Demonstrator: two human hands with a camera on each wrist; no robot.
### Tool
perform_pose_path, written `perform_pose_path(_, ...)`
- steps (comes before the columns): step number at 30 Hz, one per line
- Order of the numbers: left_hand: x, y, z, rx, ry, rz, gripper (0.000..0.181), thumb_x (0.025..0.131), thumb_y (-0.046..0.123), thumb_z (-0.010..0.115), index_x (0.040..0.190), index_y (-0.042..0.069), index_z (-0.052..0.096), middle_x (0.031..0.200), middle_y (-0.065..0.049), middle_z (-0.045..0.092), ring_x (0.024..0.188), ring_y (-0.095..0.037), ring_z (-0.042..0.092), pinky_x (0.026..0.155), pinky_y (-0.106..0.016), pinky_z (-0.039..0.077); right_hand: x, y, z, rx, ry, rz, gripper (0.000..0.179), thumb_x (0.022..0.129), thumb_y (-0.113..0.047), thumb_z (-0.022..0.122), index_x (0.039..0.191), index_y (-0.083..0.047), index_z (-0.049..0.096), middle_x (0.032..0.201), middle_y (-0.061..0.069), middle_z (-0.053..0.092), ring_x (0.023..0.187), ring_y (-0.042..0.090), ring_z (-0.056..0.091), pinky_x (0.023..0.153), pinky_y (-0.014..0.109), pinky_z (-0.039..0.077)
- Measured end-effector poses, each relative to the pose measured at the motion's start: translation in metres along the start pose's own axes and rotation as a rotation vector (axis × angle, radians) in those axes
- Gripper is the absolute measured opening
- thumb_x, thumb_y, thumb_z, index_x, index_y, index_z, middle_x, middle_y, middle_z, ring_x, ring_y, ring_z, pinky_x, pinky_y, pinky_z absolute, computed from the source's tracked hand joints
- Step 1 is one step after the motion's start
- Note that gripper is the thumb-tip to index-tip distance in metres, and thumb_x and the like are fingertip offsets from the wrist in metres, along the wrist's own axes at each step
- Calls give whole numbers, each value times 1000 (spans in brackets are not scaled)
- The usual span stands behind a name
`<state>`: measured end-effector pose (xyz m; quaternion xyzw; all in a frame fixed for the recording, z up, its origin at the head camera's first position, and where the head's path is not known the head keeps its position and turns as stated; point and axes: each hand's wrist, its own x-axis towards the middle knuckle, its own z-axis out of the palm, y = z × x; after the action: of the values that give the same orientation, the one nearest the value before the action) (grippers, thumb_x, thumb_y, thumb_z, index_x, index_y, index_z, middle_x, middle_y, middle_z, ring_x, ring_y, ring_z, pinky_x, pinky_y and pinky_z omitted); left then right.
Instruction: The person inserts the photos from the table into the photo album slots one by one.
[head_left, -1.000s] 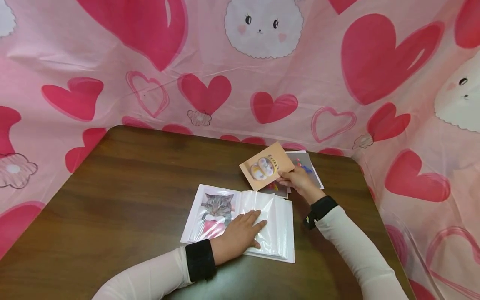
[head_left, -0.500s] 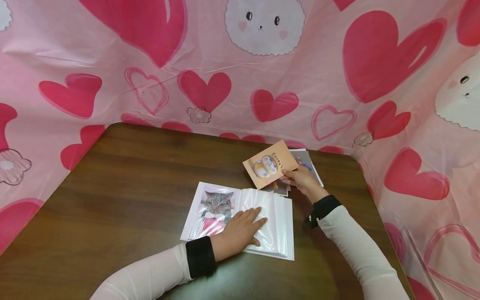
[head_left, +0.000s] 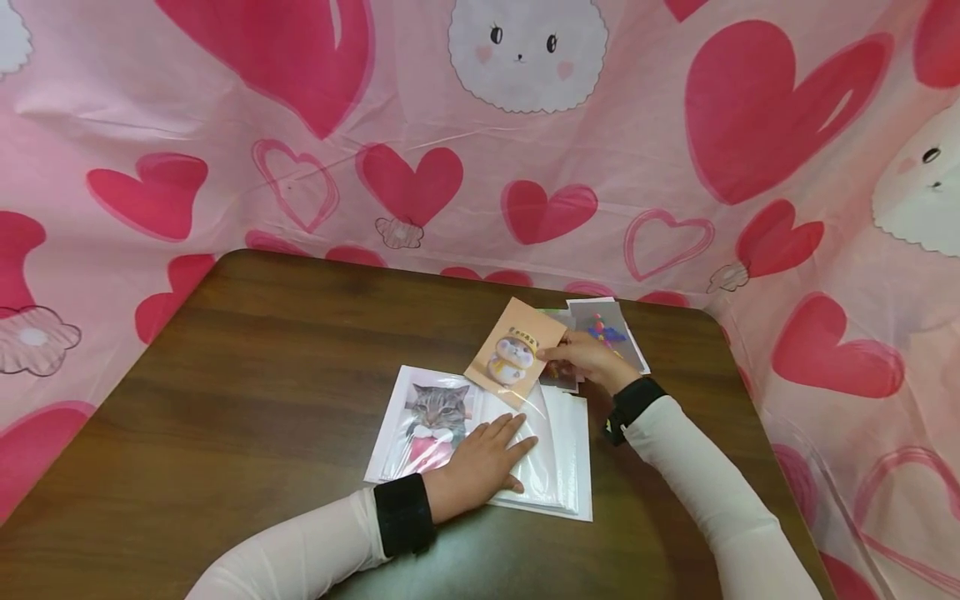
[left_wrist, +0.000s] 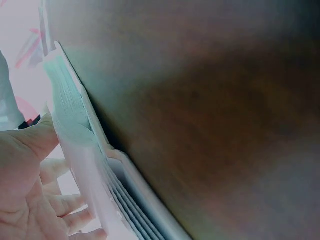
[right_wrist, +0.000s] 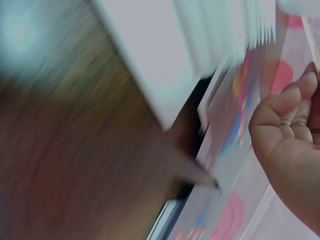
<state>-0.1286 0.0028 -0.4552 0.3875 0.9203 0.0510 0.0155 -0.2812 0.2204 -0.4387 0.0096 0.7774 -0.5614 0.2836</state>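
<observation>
A photo album (head_left: 581, 458) lies spread on the table, with a cat picture (head_left: 438, 412) in its left page and clear sleeves on the right. My left hand (head_left: 476, 467) rests on the album with fingers spread, over the middle and the right page. In the left wrist view the stacked pages (left_wrist: 120, 192) show edge-on beside the fingers. My right hand (head_left: 588, 357) pinches an orange card (head_left: 515, 350) with a cartoon animal on it by its right edge. The card is tilted, its lower corner over the top of the right page.
Several loose picture cards (head_left: 611, 329) lie behind the album, partly under my right hand and the orange card. The brown wooden table (head_left: 262, 375) meets a pink heart-patterned cloth (head_left: 420, 100) at the back and sides.
The orange card has swung to a steeper tilt and come left and down, nearer the album's right page. My left hand stays in place on the album.
</observation>
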Motion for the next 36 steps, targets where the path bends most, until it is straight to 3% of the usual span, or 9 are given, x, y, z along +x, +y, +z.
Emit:
perform_pose_path(4, 1, 0, 1, -12, -25, -7, 65, 83, 51, 60, 139, 22, 49, 150, -11, 37, 136, -26, 36, 102, -38, 39, 3, -4, 8, -29, -13, 1, 33, 89, -15, 66, 114, 4, 57, 73, -1, 60, 66, 13, 53, 61, 25, 45)
perform_pose_path(11, 1, -1, 3, -42, -22, -9, 65, 81, 51, 61, 139, 23, 49, 150, -14, 34, 137, -34, 32, 99, -41, 43, -6, -10, -6, -313, 113, -88, 18, 89, -4, 62, 99, 11, 59, 62, 5, 59, 54, 14, 55, 55, 31, 48)
perform_pose_path(14, 1, -2, 3, -53, -33, -28, 68, 80, 52, 63, 141, 25, 47, 150, -14, 32, 136, -40, 32, 97, -43, 44, -7, -14, -11, -378, 102, -108, 16, 89, -3, 62, 96, 12, 60, 59, 6, 60, 53, 16, 57, 57, 37, 51)
perform_pose_path(20, 3, -2, 2, -64, -36, -40, 72, 79, 52, 65, 142, 26, 44, 150, -17, 32, 133, -44, 35, 97, -43, 44, -4, -22, -9, -347, 3, -62, 19, 90, -3, 62, 102, 11, 59, 61, 5, 61, 55, 15, 59, 58, 33, 51)
perform_pose_path(23, 4, -2, 3, -64, -33, -31, 71, 79, 53, 64, 142, 26, 45, 150, -17, 32, 133, -44, 35, 98, -42, 44, -1, -23, -7, -345, -6, -39, 20, 90, -3, 61, 105, 10, 57, 61, 6, 60, 55, 14, 57, 57, 31, 49)
perform_pose_path(26, 5, -2, 4, -88, -30, -29, 72, 79, 52, 66, 142, 25, 45, 150, -19, 31, 132, -45, 35, 97, -43, 45, 0, -23, -11, -421, 32, -60, 15, 90, -4, 61, 96, 10, 58, 60, 9, 60, 54, 16, 58, 57, 33, 52)
perform_pose_path(31, 9, -3, 1, -80, -42, -73, 79, 73, 55, 70, 142, 27, 45, 152, -17, 28, 129, -47, 38, 77, -38, 55, -2, -26, -13, -541, 45, -130, 17, 90, -4, 60, 76, 5, 61, 59, 11, 61, 56, 23, 60, 61, 39, 54)
perform_pose_path(33, 11, -2, -2, -52, -70, -99, 81, 70, 57, 71, 142, 29, 45, 153, -14, 27, 128, -47, 39, 68, -35, 56, -3, -27, -9, -533, 4, -141, 15, 89, -5, 62, 78, 6, 62, 59, 9, 61, 55, 20, 59, 61, 39, 53)
perform_pose_path(36, 13, 0, -6, -34, -117, -118, 80, 70, 58, 70, 141, 32, 46, 155, -11, 25, 129, -47, 39, 64, -34, 56, -3, -25, -5, -493, -58, -113, 15, 86, -9, 67, 80, 4, 64, 60, 6, 60, 54, 14, 56, 60, 35, 52)
